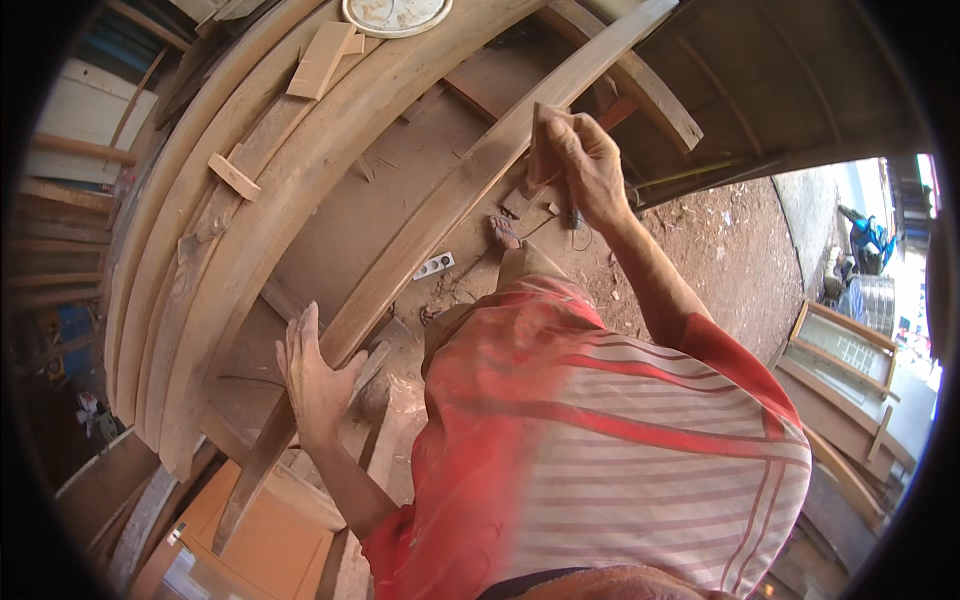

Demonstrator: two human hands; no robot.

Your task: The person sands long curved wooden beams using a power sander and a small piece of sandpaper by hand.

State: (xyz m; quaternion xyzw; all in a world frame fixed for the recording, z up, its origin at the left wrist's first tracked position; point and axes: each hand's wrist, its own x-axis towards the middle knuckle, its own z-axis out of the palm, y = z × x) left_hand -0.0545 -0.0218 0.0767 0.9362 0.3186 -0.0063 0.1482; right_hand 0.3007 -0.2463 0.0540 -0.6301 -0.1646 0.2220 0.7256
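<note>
the long wooden plank [440, 215] lies aslant before the person, its long axis running from far right to near left, where its end drops past an orange-brown panel [275, 540]. from where i stand, both hands are level with this one length of wood, well apart along it: the right hand [595, 170] up toward the far end, the left hand [315, 385] down by the near end.

the right hand is closed, thumb against fingers, gripping a brown sheet [545, 160] that looks like folded sandpaper. the sheet hangs at the plank's right edge, so the wood lies just to the left of those fingertips; whether paper and wood touch, i can't tell. the right is the nearer hand to the upper stretch.

the left hand is empty, fingers spread and pointing away from the body, thumb held out to the right. it sits across the line of the plank, hiding part of it, and i can't make out whether the palm rests on the wood.

farther left, a stack of broad curved timbers [300, 190] bows alongside, with a small wood block [233, 176] on it and a round whitish lid [397, 12] at its far end. below the plank, on the dusty ground, lies a white power strip [434, 265], near the person's foot [503, 232].
</note>
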